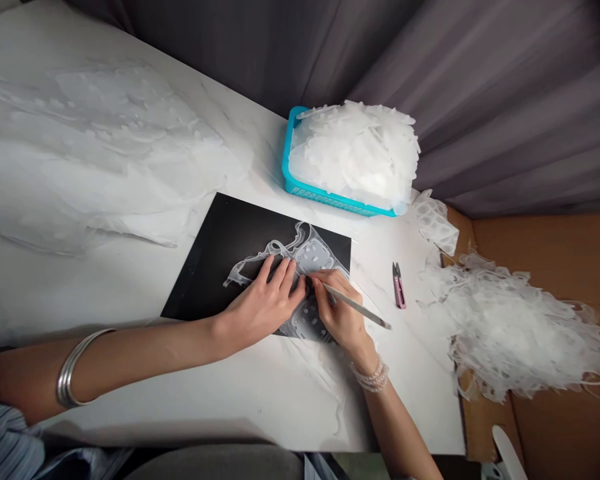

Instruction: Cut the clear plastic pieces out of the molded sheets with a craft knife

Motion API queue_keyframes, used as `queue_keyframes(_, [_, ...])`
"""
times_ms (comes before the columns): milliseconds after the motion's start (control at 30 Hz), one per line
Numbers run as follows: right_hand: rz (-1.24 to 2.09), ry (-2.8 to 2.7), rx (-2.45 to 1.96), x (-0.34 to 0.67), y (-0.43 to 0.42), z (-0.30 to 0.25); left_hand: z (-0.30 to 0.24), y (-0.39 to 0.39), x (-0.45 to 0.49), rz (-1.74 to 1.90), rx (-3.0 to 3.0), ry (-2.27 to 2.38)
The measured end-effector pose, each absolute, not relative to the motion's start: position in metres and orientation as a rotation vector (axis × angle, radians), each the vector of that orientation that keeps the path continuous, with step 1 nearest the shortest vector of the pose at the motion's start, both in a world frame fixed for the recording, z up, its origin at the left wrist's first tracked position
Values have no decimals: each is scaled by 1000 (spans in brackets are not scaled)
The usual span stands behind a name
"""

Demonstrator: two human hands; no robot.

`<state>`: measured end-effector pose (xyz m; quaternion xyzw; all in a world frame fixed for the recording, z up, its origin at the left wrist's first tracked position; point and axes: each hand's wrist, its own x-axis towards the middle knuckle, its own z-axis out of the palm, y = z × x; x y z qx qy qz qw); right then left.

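My left hand lies flat with its fingers spread, pressing on a translucent, frosted plastic sheet with small cut-out shapes in it. Between the thumb and fingers of my right hand is a slim silver tool, held like a pen. Its tip points down at the sheet close to my left thumb; the fingers hide the exact contact. The sheet, with a loose looping edge toward the left, rests on a black board and reaches past its near edge.
A blue basket heaped with frosted plastic pieces stands behind the board. Pink-handled thread snips lie to the right. Tangled plastic scraps fill a cardboard box beside the table. Stacked translucent sheets cover the left side.
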<state>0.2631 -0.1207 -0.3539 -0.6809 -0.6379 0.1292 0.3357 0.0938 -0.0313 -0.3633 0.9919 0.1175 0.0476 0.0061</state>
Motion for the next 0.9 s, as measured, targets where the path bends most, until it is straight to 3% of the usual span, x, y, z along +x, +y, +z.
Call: queue_keyframes(900, [-14,-2034,-1801,260,-123,-374,-366,-35,92,240,3258,446])
